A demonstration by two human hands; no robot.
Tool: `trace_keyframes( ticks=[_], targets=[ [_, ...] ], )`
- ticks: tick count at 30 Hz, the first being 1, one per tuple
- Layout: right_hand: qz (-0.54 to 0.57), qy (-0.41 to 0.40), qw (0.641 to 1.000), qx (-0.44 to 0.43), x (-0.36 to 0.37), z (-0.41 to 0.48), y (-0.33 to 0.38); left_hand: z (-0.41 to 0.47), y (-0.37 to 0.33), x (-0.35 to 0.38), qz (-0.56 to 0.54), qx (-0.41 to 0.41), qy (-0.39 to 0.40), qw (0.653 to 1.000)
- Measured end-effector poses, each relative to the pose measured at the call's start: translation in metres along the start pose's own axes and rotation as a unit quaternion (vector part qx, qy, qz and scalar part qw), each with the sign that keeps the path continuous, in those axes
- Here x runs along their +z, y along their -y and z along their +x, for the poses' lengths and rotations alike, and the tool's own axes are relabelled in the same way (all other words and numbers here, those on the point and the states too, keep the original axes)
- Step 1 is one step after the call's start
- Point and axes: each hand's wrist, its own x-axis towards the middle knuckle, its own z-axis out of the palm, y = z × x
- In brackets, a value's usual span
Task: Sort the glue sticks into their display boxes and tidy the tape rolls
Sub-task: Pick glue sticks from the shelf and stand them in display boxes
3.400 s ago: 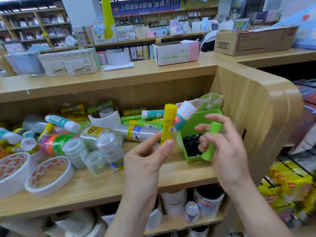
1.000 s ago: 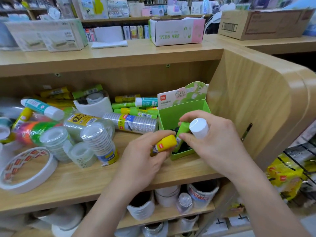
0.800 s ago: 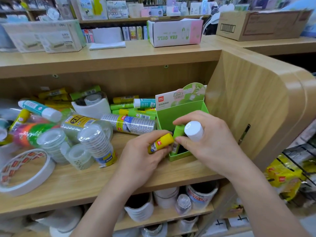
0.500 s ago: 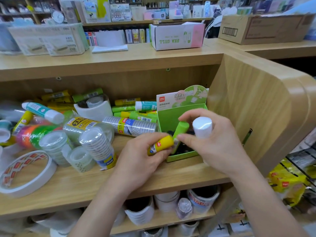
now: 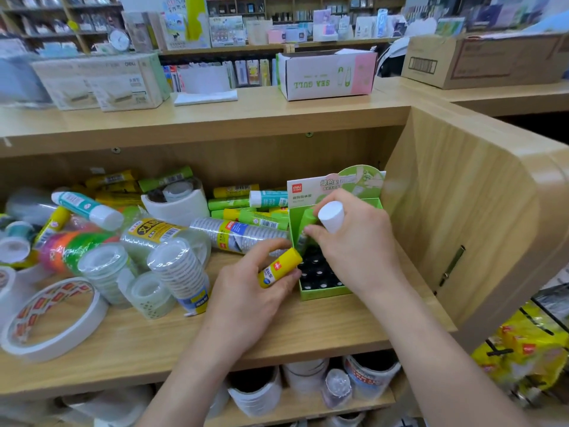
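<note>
Shop shelf (image 5: 308, 331), 3 o'clock end: right hand (image 5: 360, 251), also gripping a white-capped stick (image 5: 332, 215), has lowered its green glue stick (image 5: 306, 224) into the display box (image 5: 326, 292); left hand (image 5: 246, 300) clutches a yellow stick (image 5: 278, 268), unsorted.

Bright, even shop light from above; soft focus throughout.
Lit flat and white, with only faint shade under the top board of the shelf (image 5: 215, 118) and deeper dark in the lower tier. Glinting off the plastic-wrapped tape rolls (image 5: 180, 266). Bowed by wide-angle distortion, most at the wooden side panel (image 5: 462, 226) on the right. Blurred at the far shelves (image 5: 61, 23) along the top, smeared at the yellow packets (image 5: 523, 349) in the lower right corner.
</note>
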Motion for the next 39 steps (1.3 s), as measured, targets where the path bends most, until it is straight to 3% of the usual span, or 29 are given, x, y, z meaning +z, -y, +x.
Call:
trace_keyframes(
  ticks=[4,10,15,21,25,27,30,33,36,39],
  targets=[
    [-0.016,0.023,1.000,-0.009,0.001,0.001,0.001,0.002,-0.002,0.000,-0.010,0.001,0.010,1.000],
    [-0.011,0.075,0.996,-0.051,-0.007,0.006,0.005,0.015,-0.022,-0.006,0.051,0.074,0.035,0.995],
    [-0.015,0.139,0.990,0.000,-0.018,0.014,0.003,0.026,-0.021,-0.005,0.160,0.092,0.009,0.983],
    [0.006,0.191,0.981,0.030,-0.015,0.018,0.004,0.033,-0.024,-0.010,0.336,0.140,-0.055,0.930],
    [0.054,0.216,0.974,0.052,-0.024,0.023,0.000,0.026,-0.036,-0.004,0.367,0.113,-0.041,0.923],
    [0.150,0.181,0.970,0.066,-0.030,0.022,0.001,0.022,-0.039,-0.003,0.341,0.087,-0.046,0.935],
    [0.317,0.105,0.934,0.124,-0.037,0.017,0.005,0.015,-0.046,-0.007,0.177,0.066,-0.084,0.978],
    [0.445,0.131,0.867,0.180,-0.038,0.014,0.011,0.004,-0.049,-0.008,0.020,0.036,-0.072,0.997],
    [0.604,0.207,0.732,0.237,-0.037,0.008,0.023,-0.012,-0.053,-0.012,-0.221,-0.051,-0.044,0.973],
    [0.663,0.242,0.665,0.242,-0.029,-0.001,0.038,-0.031,-0.052,-0.023,-0.333,-0.084,-0.037,0.938]
  ],
)
